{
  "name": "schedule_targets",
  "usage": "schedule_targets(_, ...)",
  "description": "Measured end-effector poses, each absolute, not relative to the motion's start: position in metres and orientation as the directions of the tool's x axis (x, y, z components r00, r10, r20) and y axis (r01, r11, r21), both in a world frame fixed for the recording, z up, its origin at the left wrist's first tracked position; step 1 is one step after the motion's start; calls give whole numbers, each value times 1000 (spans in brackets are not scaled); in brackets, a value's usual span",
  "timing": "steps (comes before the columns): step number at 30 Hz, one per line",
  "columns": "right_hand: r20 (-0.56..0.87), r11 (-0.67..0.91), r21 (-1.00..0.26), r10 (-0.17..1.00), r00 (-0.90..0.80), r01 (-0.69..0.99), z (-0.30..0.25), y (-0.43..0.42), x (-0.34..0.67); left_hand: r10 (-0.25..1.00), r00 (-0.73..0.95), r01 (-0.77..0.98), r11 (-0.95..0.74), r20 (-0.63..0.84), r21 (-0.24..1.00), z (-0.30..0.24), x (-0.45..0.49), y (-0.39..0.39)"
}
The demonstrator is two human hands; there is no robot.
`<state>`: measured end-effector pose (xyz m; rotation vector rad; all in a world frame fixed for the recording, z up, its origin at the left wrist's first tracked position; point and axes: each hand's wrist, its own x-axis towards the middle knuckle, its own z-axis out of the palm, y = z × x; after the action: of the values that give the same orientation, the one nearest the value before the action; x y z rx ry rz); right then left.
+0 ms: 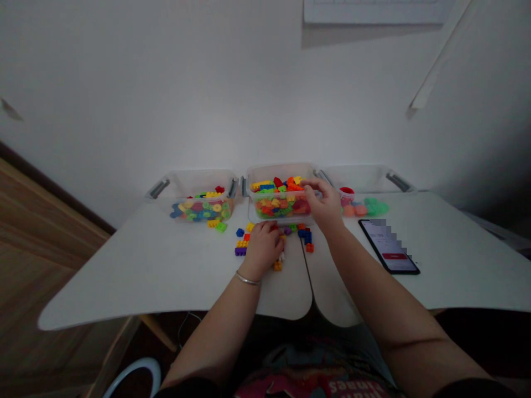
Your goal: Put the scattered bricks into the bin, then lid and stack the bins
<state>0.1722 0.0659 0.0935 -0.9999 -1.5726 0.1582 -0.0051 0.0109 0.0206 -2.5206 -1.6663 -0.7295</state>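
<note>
My left hand (264, 243) lies low over a group of toy building bricks on the table, its fingers curled down; what is under them is hidden. Around it show a purple brick (240, 251), a blue brick (240, 232) and a yellow-orange brick (277, 266). My right hand (323, 200) reaches over the right side of the middle clear bin (282, 170), thumb and fingers bent together beside an orange brick (294, 187). Whether anything is between these fingertips is too small to tell. The bin holds many mixed bricks.
Left of it stands another clear bin (194, 179) with colourful pieces, a yellow brick (213, 223) and a green brick (221, 227) before it. The right clear bin (360, 174) holds a red cup (347, 194) and green pieces (376, 207). A phone (390, 249) lies right of my forearm. A seam (307, 271) splits the tabletop.
</note>
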Motion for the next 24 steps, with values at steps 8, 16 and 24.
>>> schedule_targets(8, 496, 424, -643, 865, -75, 637, 24, 44, 208, 862, 304, 876, -420, 405, 237, 22, -4, 10)
schedule_targets(16, 416, 385, -438, 888, -197, 812, -3, 30, 206, 865, 298, 882, -412, 404, 231, 22, -1, 11)
schedule_targets(24, 405, 318, -473, 907, -118, 822, -5, 35, 200, 862, 307, 876, -422, 403, 236, 21, -2, 11)
